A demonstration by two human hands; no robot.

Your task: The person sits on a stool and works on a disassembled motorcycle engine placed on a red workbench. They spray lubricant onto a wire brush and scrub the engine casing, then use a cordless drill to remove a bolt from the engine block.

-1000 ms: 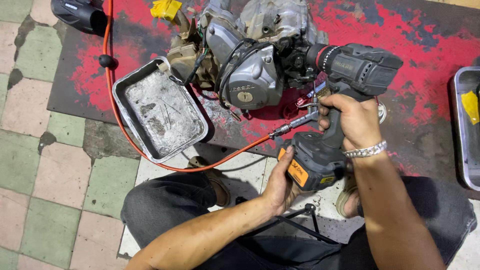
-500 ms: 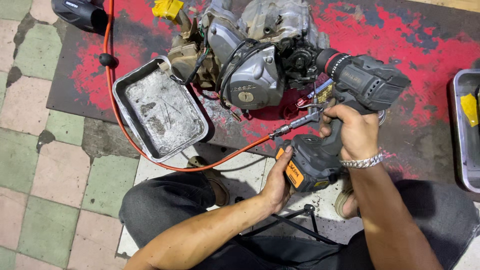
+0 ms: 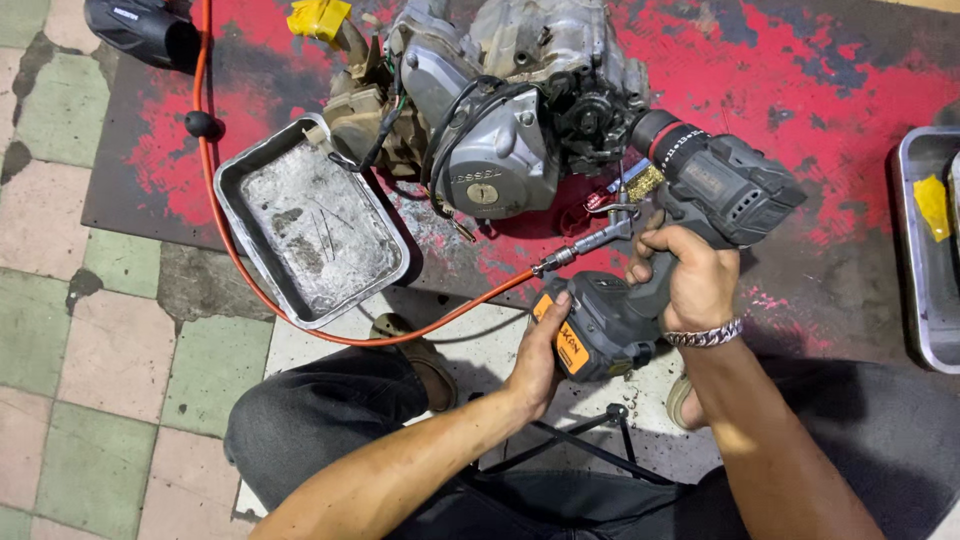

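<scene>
Single view, head-worn camera, looking steeply down over person's own forearms and knees. Close range: right hand (image 3: 690,280) gripping drill (image 3: 700,200) sits right of centre, left hand (image 3: 535,355) just below-left of that grip. Engine (image 3: 500,130) beyond grip, at top edge. Tray (image 3: 240,170) well left of grip. No second view, nothing shared.

The engine (image 3: 500,120) blocks the way ahead of the drill (image 3: 680,230). To its left, the tray (image 3: 232,190) and the orange hose (image 3: 300,320) take the floor. Right of the drill, the red mat (image 3: 840,90) is free up to a second tray (image 3: 915,250) at the edge.
</scene>
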